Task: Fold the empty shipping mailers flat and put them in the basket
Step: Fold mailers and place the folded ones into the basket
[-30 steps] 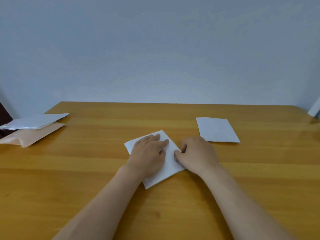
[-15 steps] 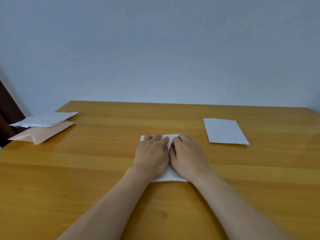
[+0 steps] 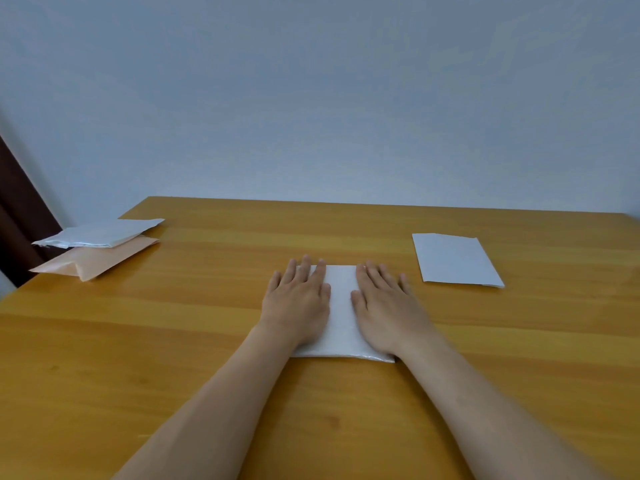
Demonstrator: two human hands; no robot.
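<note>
At bench [image 3: 207,341] centre, the left grip [image 3: 298,299] and right grip [image 3: 386,306], fingers straight, press the white mailer [image 3: 341,306] flat. The far-right mailer [image 3: 455,259] and the stacked mailers [image 3: 97,247] lie well apart. No basket is in view, so stowing appears not yet done.

The scene is lit softly and evenly from above. A pale sheen is seen on the wooden table [image 3: 180,327], shadows are kept faint, detail is slightly blurred, and lines are bent near the edges.

Single head-worn wide-angle view, close above the table [image 3: 156,341], forward and down toward the far wall [image 3: 311,98].
</note>
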